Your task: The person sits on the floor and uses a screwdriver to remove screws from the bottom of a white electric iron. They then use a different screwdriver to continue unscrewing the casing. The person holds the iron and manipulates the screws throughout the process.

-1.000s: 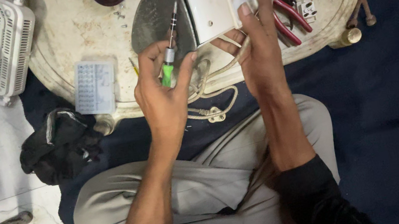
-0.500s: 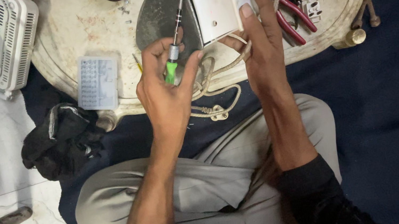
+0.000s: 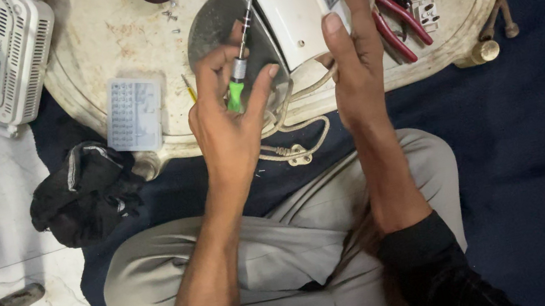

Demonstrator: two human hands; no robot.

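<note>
Head view: round cream tabletop (image 3: 99, 42) over dark blue cloth. Left hand (image 3: 226, 120) clamped on green-handled screwdriver (image 3: 239, 77), tip at the iron's metal soleplate (image 3: 218, 25). Right hand (image 3: 351, 51), fingers flat and together, presses the white iron body (image 3: 292, 6) at 12 o'clock. Red pliers (image 3: 399, 25) just beside, at 3 o'clock.

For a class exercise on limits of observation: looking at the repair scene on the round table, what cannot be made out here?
1. Head view: the screwdriver tip's contact point on the white appliance is too small to tell.
2. The appliance's top is cut off by the frame edge.
3. The right hand hides the appliance's right side.
4. The left hand covers most of the green handle.
</note>
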